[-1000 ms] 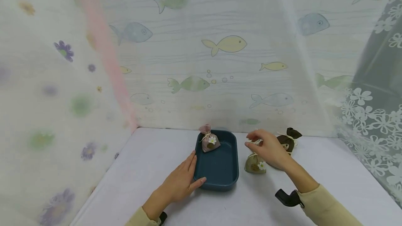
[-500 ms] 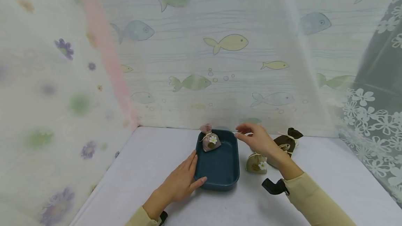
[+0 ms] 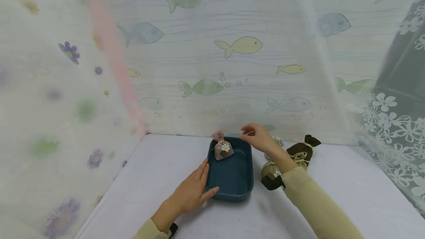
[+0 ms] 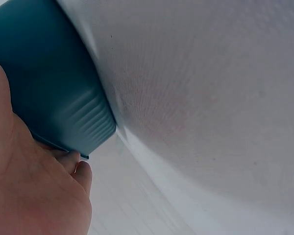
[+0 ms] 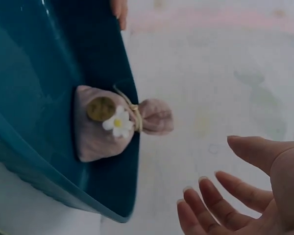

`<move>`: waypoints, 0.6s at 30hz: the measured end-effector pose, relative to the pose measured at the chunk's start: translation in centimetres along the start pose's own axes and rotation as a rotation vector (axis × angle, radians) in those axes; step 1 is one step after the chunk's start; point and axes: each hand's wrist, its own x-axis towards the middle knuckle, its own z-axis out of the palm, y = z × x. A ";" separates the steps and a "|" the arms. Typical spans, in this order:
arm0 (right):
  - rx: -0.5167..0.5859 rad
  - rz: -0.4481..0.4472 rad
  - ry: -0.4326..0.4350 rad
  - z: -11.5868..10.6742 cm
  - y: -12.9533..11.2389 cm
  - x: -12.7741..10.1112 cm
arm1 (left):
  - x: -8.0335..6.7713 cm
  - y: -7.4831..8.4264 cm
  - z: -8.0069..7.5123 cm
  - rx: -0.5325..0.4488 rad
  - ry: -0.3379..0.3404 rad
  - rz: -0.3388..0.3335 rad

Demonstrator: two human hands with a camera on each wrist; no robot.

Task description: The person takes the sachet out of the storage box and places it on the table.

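A dark teal rectangular tray sits on the white table. In its far left corner leans a pink drawstring pouch with a white flower, its tied top above the rim. My left hand rests against the tray's left wall, fingers straight, thumb at the near rim. My right hand hovers by the tray's far right corner, near the pink pouch. The right wrist view shows that right hand with fingers spread and nothing between them.
Right of the tray stand an olive-green pouch, partly behind the right wrist, a whitish pouch, a khaki pouch and a dark brown pouch. A fish-print curtain hangs along the table's back edge.
My right hand has moved left from above the pouches to the tray's far right corner, uncovering part of the whitish pouch. The left hand, tray and pink pouch stay in place.
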 end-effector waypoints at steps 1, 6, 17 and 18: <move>0.009 0.008 -0.003 0.2 0.1 0.3 | 0.0 0.0 0.0 0.000 0.000 0.002; 0.089 0.072 -0.027 1.4 0.6 1.4 | 0.1 -0.2 0.1 0.011 -0.008 -0.003; 0.134 0.161 -0.093 3.5 1.2 2.9 | 0.1 -0.1 -0.1 0.001 -0.005 0.000; 0.131 0.163 -0.097 3.7 1.2 2.9 | 0.1 -0.1 -0.1 0.000 -0.003 0.004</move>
